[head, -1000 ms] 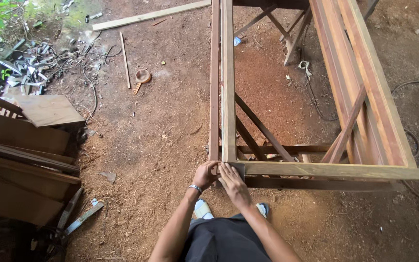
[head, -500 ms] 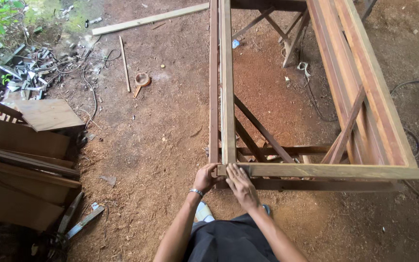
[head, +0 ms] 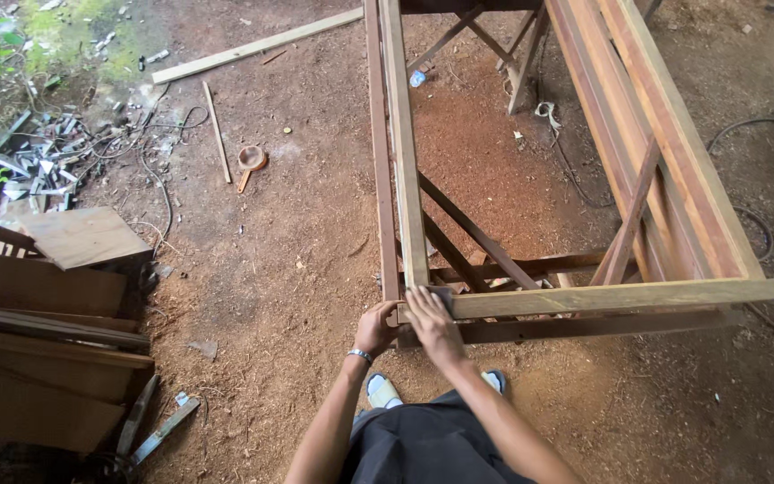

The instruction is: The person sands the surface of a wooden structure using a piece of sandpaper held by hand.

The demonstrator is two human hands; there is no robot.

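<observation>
Both hands meet at the near left corner of the wooden frame [head: 584, 296], which stands on bare earth. Left hand [head: 376, 328], fingers curled, grips the corner from below. Right hand [head: 432, 321] lies flat on the joint, fingers extended. Stacked boards [head: 42, 341] lie well apart, left

Your left hand [head: 376, 326] and right hand [head: 432, 323] rest side by side on the near corner of the wooden frame [head: 602, 298]. Left of you lie stacked boards [head: 42, 332]; farther ahead, a long plank [head: 266, 43].
</observation>
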